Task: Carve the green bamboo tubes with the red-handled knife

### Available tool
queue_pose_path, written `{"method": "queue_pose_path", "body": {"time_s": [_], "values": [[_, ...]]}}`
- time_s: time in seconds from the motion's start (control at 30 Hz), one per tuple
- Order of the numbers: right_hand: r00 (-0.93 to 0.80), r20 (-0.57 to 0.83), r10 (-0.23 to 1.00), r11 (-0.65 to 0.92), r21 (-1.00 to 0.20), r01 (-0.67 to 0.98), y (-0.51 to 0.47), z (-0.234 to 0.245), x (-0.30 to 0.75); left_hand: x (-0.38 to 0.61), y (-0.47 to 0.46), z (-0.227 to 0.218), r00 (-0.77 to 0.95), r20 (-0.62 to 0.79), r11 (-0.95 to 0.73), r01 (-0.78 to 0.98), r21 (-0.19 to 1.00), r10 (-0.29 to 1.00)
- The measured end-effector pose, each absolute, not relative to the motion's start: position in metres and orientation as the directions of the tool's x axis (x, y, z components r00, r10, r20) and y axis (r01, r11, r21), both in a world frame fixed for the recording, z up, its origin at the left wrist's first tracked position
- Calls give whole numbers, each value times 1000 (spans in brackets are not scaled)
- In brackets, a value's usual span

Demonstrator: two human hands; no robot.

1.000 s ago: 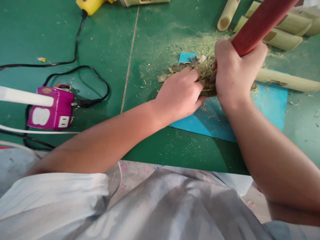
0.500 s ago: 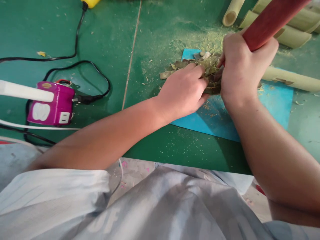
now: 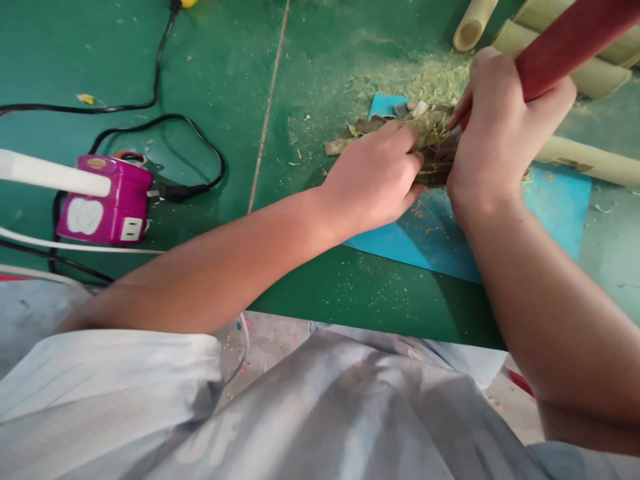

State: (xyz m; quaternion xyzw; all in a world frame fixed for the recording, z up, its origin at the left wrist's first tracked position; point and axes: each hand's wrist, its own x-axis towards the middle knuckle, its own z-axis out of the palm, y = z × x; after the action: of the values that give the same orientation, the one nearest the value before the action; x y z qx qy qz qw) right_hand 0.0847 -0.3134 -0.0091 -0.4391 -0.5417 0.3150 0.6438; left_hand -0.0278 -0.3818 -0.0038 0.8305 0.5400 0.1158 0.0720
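My right hand is wrapped round the thick red handle of a tool, which slants up to the upper right. A short greyish part of the tool shows left of my fist; the rest of that end is hidden. With fingers curled, my left hand grips the edge of a dark brown, flat piece just left of the tool. Dry brown-green scraps and shavings are heaped around it. Beneath lies a blue sheet on the green table.
A pale bamboo tube lies right of my right hand. Another bamboo tube and split bamboo pieces are at the upper right. On the left stand a purple power socket block and a looping black cord.
My right hand and the red-handled tool have shifted slightly up and right. My left hand stays at the scraps, and the view has moved a little.
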Motion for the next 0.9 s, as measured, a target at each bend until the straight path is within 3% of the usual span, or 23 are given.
{"method": "queue_pose_path", "body": {"time_s": [0.27, 0.5, 0.7, 0.9], "values": [[180, 438, 881, 399, -891, 216, -312, -13, 89, -27, -382, -2, 385, 113, -401, 884, 241, 916], [173, 410, 895, 374, -904, 207, -313, -10, 85, -27, -382, -6, 405, 138, -428, 859, 281, 904], [308, 350, 884, 337, -936, 97, -312, -6, 82, -28, -380, -9, 409, 155, -436, 869, 234, 899], [236, 401, 885, 391, -916, 92, -312, -10, 82, -26, -382, -4, 398, 109, -412, 883, 225, 911]]}}
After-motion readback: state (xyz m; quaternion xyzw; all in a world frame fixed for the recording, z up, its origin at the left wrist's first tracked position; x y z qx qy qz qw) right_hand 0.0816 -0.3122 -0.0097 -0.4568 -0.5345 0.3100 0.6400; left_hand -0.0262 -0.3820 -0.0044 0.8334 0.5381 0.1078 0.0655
